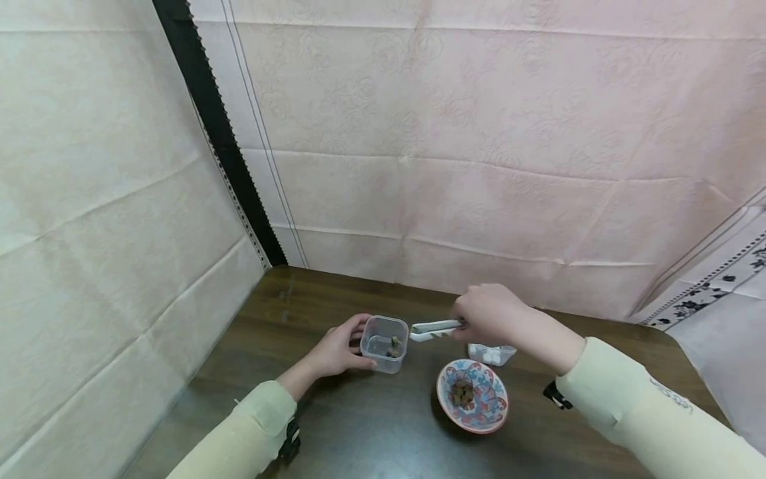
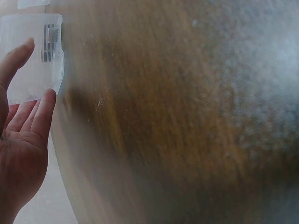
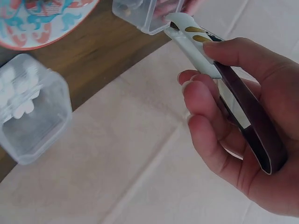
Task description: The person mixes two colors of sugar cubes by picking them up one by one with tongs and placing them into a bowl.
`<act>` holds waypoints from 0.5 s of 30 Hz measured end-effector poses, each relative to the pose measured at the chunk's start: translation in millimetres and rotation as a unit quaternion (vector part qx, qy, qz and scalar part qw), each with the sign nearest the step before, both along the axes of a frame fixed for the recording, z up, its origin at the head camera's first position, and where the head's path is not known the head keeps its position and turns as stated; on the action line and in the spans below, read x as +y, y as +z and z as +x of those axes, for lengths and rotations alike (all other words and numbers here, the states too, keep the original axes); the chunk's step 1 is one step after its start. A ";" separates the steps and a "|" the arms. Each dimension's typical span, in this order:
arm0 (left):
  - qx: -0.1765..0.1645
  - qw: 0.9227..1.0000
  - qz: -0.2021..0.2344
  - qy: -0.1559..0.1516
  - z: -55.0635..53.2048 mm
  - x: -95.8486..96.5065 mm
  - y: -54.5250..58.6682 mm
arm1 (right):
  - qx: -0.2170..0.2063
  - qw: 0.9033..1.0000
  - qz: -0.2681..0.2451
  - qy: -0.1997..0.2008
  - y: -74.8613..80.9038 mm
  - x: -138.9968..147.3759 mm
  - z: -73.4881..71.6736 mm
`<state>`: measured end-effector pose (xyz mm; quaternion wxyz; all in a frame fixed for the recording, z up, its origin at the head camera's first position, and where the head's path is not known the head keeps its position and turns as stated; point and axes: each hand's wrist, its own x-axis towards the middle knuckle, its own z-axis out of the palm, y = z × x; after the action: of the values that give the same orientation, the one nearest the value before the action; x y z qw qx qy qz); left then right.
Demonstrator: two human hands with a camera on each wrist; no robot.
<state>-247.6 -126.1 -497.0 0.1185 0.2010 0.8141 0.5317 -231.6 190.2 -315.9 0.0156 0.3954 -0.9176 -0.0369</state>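
Note:
My left hand grips a small clear plastic container from its left side, thumb on the near side and fingers on the far side. A few small brown pieces lie inside it. In the left wrist view, the left thumb and fingertips rest against the container's wall. My right hand holds a pair of tongs with white tips and dark handles. The tongs' tips are right at the container's right rim, and a small dark bit shows between them.
A patterned bowl in red and blue holds several brown pieces near the right forearm. Behind it, partly under the right hand, stands a second clear container with white pieces. Cloth-covered walls border the dark wooden table.

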 end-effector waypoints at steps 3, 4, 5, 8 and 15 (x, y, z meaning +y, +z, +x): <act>0.000 1.000 -0.001 -0.002 0.0 0.0 0.1 | 0.000 1.000 -0.009 -0.004 1.2 11.2 6.7; -0.001 1.000 -0.002 -0.002 0.1 0.1 0.3 | -0.001 1.000 -0.012 -0.006 1.2 15.0 8.8; -0.003 1.000 -0.003 -0.002 0.2 0.1 0.5 | -0.002 1.000 -0.015 -0.007 1.0 18.9 10.8; -0.007 1.000 -0.003 0.000 0.6 0.6 1.1 | -0.009 1.000 -0.026 -0.014 0.2 30.7 16.5; -0.008 1.000 -0.009 0.006 -0.8 0.8 -0.7 | -0.006 0.999 -0.032 -0.030 -2.1 54.3 30.1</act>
<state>-248.4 -125.3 -497.8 0.1238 0.1911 0.8189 0.5269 -201.5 244.5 -318.0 0.0217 0.3677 -0.9297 -0.0059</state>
